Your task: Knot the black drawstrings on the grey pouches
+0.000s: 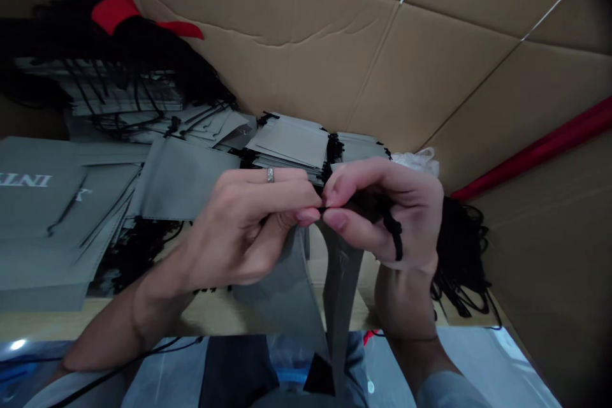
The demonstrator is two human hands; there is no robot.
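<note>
1. Nearest us, a grey sleeve (444, 389) covers the right forearm along the bottom of the view, beside a clear plastic sheet (162, 370).
2. We find a grey fabric bag (282, 293) hanging below the hands, its top edge held up between them in front of the counter (215, 319).
3. We see the left hand (243, 229) and right hand (387, 210) meeting fingertip to fingertip, both clenched in a tight pinch at the bag's top edge. The fingers partly hide exactly what they hold.
4. A black cord (393, 236) loops around a right-hand finger and runs into that pinch.
5. Both wrists angle inward from the lower corners, elbows out of view, with a ring (270, 174) on the left hand.
6. Beyond the hands, we note a stack of grey bags (289, 146) with black cords, a bag with white lettering (33, 204), and a tangle of loose black cords (459, 255), all against a cardboard wall (335, 57).
</note>
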